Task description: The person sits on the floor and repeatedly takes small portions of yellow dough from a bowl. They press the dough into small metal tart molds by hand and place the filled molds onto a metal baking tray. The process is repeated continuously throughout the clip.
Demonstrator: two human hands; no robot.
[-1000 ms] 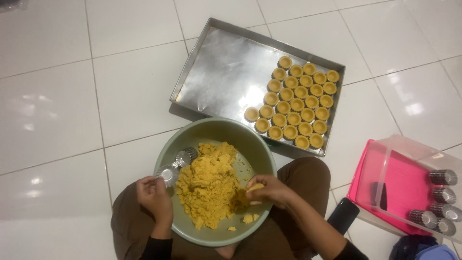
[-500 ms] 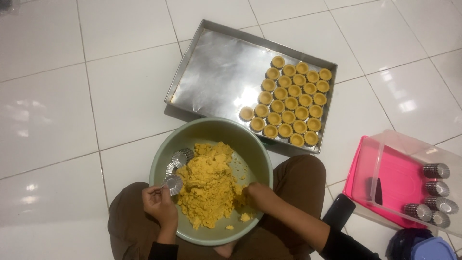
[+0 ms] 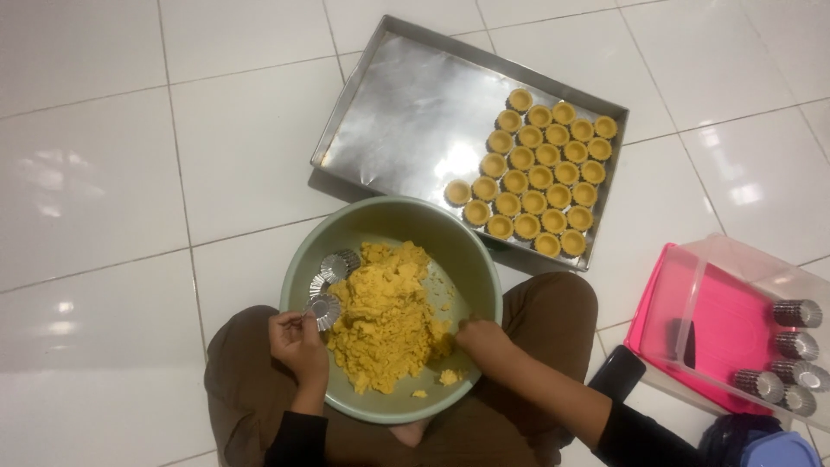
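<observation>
A green bowl rests on my lap and holds a heap of crumbly yellow dough. My left hand holds a small fluted metal tart mould at the bowl's left rim. Two more empty moulds lie inside the bowl just beyond it. My right hand is closed on a pinch of dough at the heap's right edge. Beyond the bowl lies a steel baking tray with several rows of dough-lined tart shells on its right side.
A clear plastic box with a pink lid under it stands at the right, with stacks of metal moulds inside. A dark flat object lies beside my right knee. White floor tiles surround everything.
The view shifted slightly. My left hand has brought the tart mould closer to the bowl's rim and my right hand has dug further into the dough.
</observation>
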